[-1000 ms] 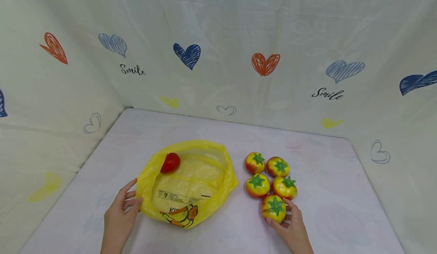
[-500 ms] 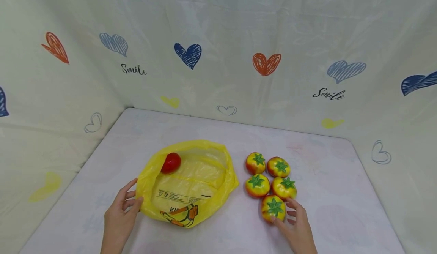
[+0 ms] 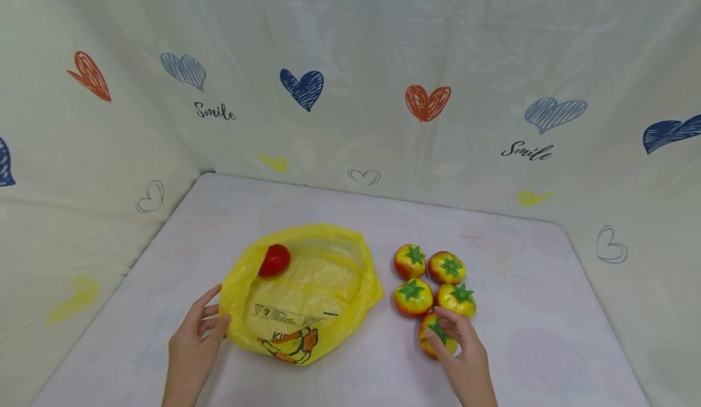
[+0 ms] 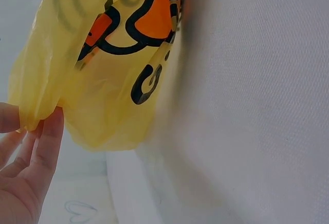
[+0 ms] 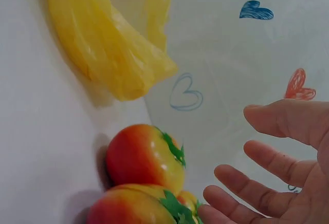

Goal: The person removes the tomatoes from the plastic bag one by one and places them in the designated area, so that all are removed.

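Note:
A yellow plastic bag (image 3: 298, 328) lies with its mouth spread wide, a printed design on its wall. Inside sits a smooth red round fruit (image 3: 275, 261). My left hand (image 3: 197, 346) holds the bag's left rim; in the left wrist view the yellow film (image 4: 97, 106) passes between thumb and fingers. My right hand (image 3: 464, 349) hovers over the front toy tomato (image 3: 426, 343), fingers loosely bent and holding nothing. That tomato is yellow-red with a green leafy top, partly hidden by the hand. In the right wrist view, the fingers (image 5: 257, 188) are spread apart from the tomatoes.
Behind the front one stand several more toy tomatoes: two in the middle row (image 3: 413, 297), two at the back (image 3: 409, 262). The pale tabletop (image 3: 520, 273) meets a white cloth wall (image 3: 361, 127) printed with hearts.
My right hand has let go of the front tomato, drawn back to the right, then come up over it. The left hand and bag have hardly moved.

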Motion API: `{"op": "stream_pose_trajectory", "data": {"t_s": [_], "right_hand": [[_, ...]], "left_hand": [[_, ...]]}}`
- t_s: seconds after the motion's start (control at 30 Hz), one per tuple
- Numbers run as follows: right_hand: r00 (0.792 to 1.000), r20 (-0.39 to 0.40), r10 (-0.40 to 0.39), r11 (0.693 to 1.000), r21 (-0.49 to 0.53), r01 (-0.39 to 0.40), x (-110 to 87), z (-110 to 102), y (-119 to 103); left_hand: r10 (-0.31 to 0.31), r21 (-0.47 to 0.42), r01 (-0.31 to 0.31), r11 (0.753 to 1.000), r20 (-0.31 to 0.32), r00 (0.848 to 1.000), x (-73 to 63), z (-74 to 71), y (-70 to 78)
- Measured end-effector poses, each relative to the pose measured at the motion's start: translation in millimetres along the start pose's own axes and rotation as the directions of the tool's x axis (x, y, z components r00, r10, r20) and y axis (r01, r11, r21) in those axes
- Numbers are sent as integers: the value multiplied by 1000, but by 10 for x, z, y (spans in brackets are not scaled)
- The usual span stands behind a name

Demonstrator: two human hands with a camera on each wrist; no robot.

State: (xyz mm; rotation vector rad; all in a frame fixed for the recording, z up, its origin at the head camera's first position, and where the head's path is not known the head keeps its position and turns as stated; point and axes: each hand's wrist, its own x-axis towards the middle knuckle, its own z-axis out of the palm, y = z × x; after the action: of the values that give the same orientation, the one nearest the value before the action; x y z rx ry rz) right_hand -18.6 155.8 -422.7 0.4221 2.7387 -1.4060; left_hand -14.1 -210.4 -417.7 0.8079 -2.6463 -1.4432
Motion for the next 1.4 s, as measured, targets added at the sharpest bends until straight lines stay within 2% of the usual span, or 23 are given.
{"op": "stream_pose_trajectory", "data": {"t_s": [0.27,0.53,0.67,0.93,1.23,1.4], "right_hand": [[995,67,-75,995,67,71,40,170,-215],[974,102,-201,974,126,187,104,308,-392],[955,142,-261,960,138,242,128,370,-484],[920,234,-315,946,152,286,198,502,-639],[864,322,-388,919,198,339,310,652,-803],[823,386,-417,908,218,358,401,822,-879]], "left_hand": [[21,5,-21,1000,2,1000,6,1,-14],[29,17,-29,999,-20,999,26,23,-33],[17,14,-17,1000,-1,1000,9,6,-7],[25,15,-25,1000,-1,1000,0,-2,-2],[13,10,-13,1000,0,1000,-7,-8,6],[4,9,-4,1000,-4,1000,-7,-9,8]]}}
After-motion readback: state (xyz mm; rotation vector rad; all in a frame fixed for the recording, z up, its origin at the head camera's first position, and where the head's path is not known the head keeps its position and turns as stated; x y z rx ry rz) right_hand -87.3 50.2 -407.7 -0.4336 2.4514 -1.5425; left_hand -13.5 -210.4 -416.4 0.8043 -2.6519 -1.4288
